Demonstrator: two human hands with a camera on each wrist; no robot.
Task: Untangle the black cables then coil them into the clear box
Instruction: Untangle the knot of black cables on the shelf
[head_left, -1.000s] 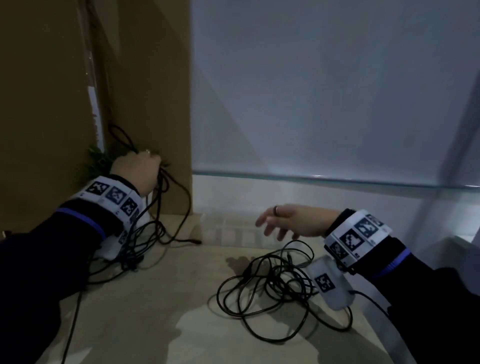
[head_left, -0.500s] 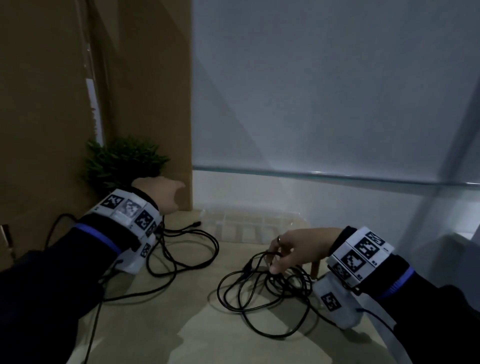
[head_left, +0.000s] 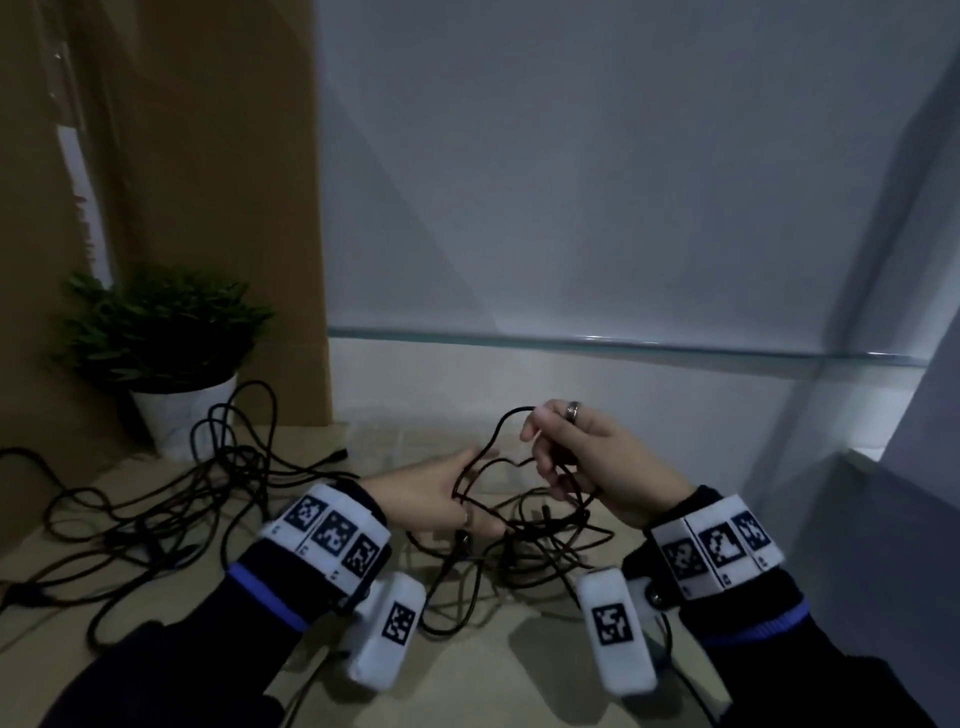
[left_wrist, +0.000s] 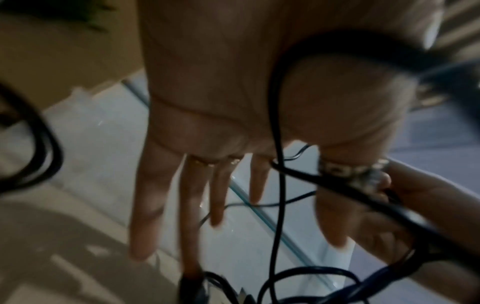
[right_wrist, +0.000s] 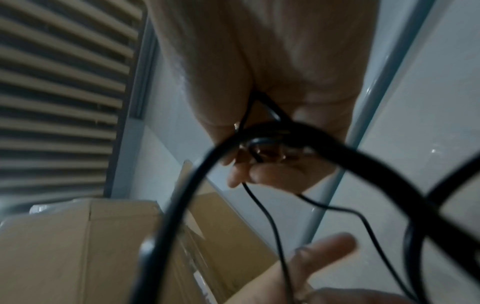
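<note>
A tangle of black cables (head_left: 524, 545) lies on the beige surface under both hands. My right hand (head_left: 566, 457) grips several loops of it and holds them raised, fingers curled round the strands (right_wrist: 259, 162). My left hand (head_left: 441, 493) reaches in from the left with straight fingers (left_wrist: 197, 205); one strand (left_wrist: 276, 123) runs across its palm and it grips nothing. A second bunch of black cable (head_left: 171, 499) lies loose at the left. The clear box shows only as a faint outline (head_left: 384, 441) behind the hands.
A small green plant in a white pot (head_left: 182, 410) stands at the back left against brown cardboard (head_left: 208, 208). A glass shelf edge (head_left: 623, 345) runs along the white back wall. A grey panel closes the right side.
My left hand has let go of the left cable bunch and moved right to the tangle. My right hand has dropped onto the tangle, gripped loops and lifted them.
</note>
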